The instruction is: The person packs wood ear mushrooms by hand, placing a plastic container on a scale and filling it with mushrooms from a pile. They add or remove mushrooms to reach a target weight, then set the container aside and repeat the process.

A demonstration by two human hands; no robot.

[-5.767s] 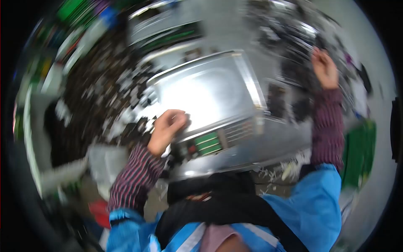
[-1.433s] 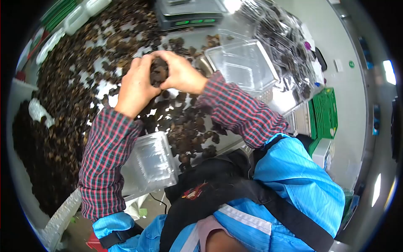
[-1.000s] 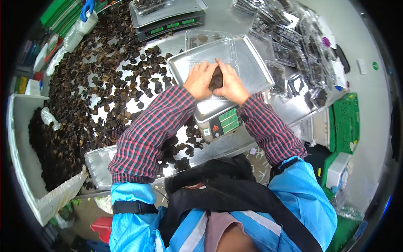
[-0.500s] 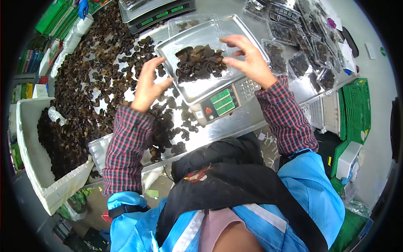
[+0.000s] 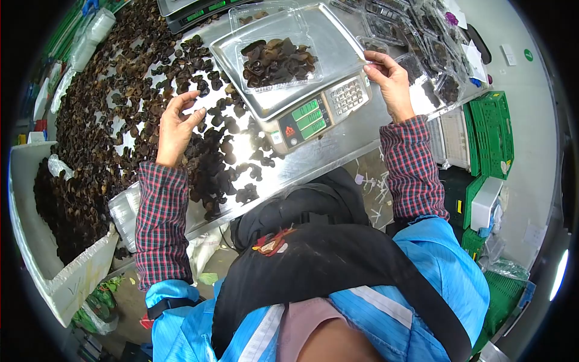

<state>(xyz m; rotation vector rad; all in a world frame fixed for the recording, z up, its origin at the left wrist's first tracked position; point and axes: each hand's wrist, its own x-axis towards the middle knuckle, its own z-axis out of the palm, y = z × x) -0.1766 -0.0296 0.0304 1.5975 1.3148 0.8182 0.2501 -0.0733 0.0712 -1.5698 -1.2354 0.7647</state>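
Dark wood ear mushrooms (image 5: 278, 61) fill part of a clear plastic box (image 5: 309, 75) on the metal pan (image 5: 338, 45) of a scale. Its open lid (image 5: 247, 11) extends behind it, over the pan's far edge. The green-lit display (image 5: 309, 117) faces me. To the left, my left hand (image 5: 176, 128) hovers over loose mushrooms (image 5: 145, 90), thumb and forefinger apart, nothing between them. My right hand (image 5: 391, 84) is at the pan's right corner, just above the keypad (image 5: 348, 96), thumb and forefinger parted and holding nothing.
Packed clear boxes (image 5: 386, 27) crowd the table's far right. A second scale (image 5: 199, 12) stands at the back. At left, a white foam box (image 5: 30, 211) holds more dark mushrooms. Green crates (image 5: 491, 136) are stacked beyond the table's right end.
Both hands have drawn away from the mushroom box, the left to the left and the right to the right. The box stays on the pan. The whole view has shifted slightly.
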